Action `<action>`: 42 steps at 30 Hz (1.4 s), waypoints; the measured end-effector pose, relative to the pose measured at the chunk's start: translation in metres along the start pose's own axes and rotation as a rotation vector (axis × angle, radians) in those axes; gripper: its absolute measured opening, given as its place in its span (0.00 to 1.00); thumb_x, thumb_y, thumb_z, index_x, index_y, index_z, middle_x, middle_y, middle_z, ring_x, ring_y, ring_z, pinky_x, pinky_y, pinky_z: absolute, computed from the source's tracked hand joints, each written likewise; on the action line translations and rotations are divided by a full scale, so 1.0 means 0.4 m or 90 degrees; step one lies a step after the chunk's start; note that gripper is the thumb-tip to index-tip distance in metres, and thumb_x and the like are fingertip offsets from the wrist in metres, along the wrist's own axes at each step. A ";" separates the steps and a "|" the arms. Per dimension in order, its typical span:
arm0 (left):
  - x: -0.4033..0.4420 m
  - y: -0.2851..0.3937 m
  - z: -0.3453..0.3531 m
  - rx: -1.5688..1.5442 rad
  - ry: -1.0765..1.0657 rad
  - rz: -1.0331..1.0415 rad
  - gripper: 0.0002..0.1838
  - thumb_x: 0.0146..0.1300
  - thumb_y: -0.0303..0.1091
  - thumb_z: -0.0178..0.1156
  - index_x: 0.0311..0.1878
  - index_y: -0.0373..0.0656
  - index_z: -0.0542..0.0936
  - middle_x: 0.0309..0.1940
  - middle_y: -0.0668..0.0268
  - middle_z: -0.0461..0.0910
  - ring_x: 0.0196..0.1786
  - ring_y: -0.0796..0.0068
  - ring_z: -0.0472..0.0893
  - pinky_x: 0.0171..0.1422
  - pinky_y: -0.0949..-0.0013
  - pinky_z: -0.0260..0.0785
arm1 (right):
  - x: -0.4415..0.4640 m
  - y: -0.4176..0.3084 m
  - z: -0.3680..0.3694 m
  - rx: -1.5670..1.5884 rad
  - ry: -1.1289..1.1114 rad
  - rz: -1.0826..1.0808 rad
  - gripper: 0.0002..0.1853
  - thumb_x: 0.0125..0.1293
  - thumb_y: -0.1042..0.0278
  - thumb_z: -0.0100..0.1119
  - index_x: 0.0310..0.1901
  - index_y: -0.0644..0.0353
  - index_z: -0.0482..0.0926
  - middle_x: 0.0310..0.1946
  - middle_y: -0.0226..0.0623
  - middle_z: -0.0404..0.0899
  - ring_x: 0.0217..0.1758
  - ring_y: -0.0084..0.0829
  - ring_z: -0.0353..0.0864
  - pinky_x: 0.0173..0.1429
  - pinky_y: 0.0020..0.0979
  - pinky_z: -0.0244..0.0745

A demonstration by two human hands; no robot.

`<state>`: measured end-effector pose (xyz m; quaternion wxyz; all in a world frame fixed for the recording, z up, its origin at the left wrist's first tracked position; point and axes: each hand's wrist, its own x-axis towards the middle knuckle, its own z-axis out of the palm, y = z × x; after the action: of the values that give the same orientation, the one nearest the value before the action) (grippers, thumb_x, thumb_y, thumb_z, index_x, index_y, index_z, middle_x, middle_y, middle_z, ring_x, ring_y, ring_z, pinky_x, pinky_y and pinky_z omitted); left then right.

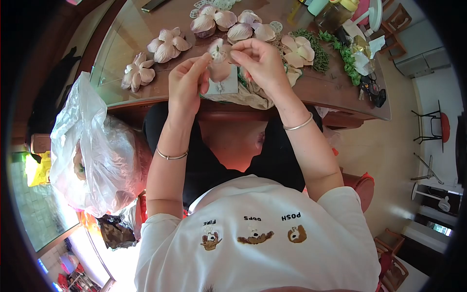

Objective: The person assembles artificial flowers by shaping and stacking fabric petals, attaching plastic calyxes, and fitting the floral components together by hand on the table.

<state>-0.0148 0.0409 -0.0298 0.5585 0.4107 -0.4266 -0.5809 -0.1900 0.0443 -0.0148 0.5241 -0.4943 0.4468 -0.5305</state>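
Between my two hands, above the table's front edge, is a pale pinkish-white artificial flower petal piece (219, 51) with a small green bit at its middle. My left hand (186, 80) pinches its left side between thumb and fingertips. From the right, my right hand (261, 64) holds its other edge with thumb and index finger together. Below them lie a grey square plate (224, 87) and a crumpled beige cloth (258, 96). Pale pink artificial flowers (138, 73) stand in a row on the left, with another flower (297, 50) right of my hands.
Green sprigs (316, 51) and leafy stems (349, 61) lie on the right of the brown table (335, 92). Behind them stands a dark jar (331, 18). Keys and a black item (374, 92) sit near the right edge. A large clear plastic bag (85, 155) bulges at my left.
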 end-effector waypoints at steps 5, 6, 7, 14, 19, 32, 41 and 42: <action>-0.006 -0.022 -0.003 0.176 0.024 0.245 0.08 0.64 0.28 0.59 0.44 0.36 0.80 0.30 0.64 0.79 0.31 0.76 0.74 0.34 0.78 0.66 | -0.004 -0.014 0.003 -0.231 0.026 -0.216 0.07 0.61 0.74 0.64 0.40 0.64 0.83 0.26 0.29 0.77 0.21 0.15 0.64 0.24 0.16 0.58; 0.000 -0.030 -0.003 0.257 0.031 0.363 0.10 0.64 0.27 0.59 0.47 0.36 0.80 0.34 0.63 0.80 0.36 0.74 0.76 0.39 0.76 0.69 | -0.003 -0.022 0.008 -0.258 0.020 -0.243 0.07 0.60 0.74 0.64 0.40 0.64 0.83 0.26 0.29 0.77 0.21 0.15 0.64 0.25 0.16 0.59; 0.005 -0.034 -0.003 0.339 0.039 0.480 0.12 0.63 0.26 0.59 0.49 0.36 0.80 0.37 0.62 0.81 0.40 0.71 0.78 0.43 0.74 0.71 | -0.002 -0.028 0.012 -0.285 0.014 -0.269 0.08 0.59 0.75 0.64 0.40 0.64 0.83 0.26 0.28 0.77 0.22 0.16 0.65 0.26 0.17 0.60; 0.040 -0.047 0.015 0.351 -0.097 0.498 0.16 0.62 0.23 0.57 0.54 0.39 0.79 0.49 0.62 0.80 0.54 0.64 0.75 0.58 0.67 0.68 | 0.012 -0.041 0.027 -0.427 0.016 -0.340 0.06 0.58 0.76 0.65 0.37 0.65 0.84 0.26 0.28 0.78 0.23 0.18 0.66 0.28 0.19 0.62; 0.046 -0.071 0.011 0.409 -0.080 0.537 0.17 0.62 0.22 0.56 0.55 0.38 0.78 0.51 0.62 0.80 0.53 0.63 0.75 0.59 0.66 0.68 | 0.010 -0.019 0.026 -0.415 0.023 -0.304 0.05 0.57 0.76 0.65 0.36 0.66 0.84 0.26 0.29 0.78 0.23 0.19 0.66 0.28 0.20 0.63; -0.016 -0.070 -0.023 0.204 -0.102 0.302 0.18 0.65 0.28 0.57 0.58 0.38 0.76 0.51 0.62 0.79 0.52 0.71 0.75 0.60 0.70 0.65 | -0.194 -0.101 0.044 0.017 -0.142 -0.368 0.09 0.62 0.73 0.58 0.24 0.61 0.81 0.17 0.29 0.73 0.20 0.21 0.65 0.30 0.24 0.67; -0.088 -0.167 -0.048 0.132 -0.002 0.239 0.14 0.63 0.25 0.59 0.52 0.38 0.78 0.52 0.63 0.79 0.53 0.73 0.76 0.62 0.71 0.65 | -0.301 -0.308 -0.039 0.503 -0.459 -0.589 0.23 0.69 0.54 0.55 0.19 0.59 0.76 0.19 0.32 0.73 0.23 0.28 0.66 0.51 0.46 0.79; -0.096 -0.178 -0.051 0.142 0.007 0.232 0.12 0.63 0.25 0.59 0.50 0.38 0.79 0.52 0.63 0.79 0.53 0.73 0.76 0.62 0.71 0.65 | -0.294 -0.317 -0.075 0.501 -0.453 -0.588 0.23 0.69 0.53 0.54 0.19 0.59 0.76 0.19 0.32 0.73 0.22 0.28 0.66 0.50 0.46 0.79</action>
<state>-0.0152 0.0795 -0.1036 0.6074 0.3894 -0.5526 -0.4172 -0.2389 0.1666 0.1010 0.4992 -0.5509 -0.2325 -0.6271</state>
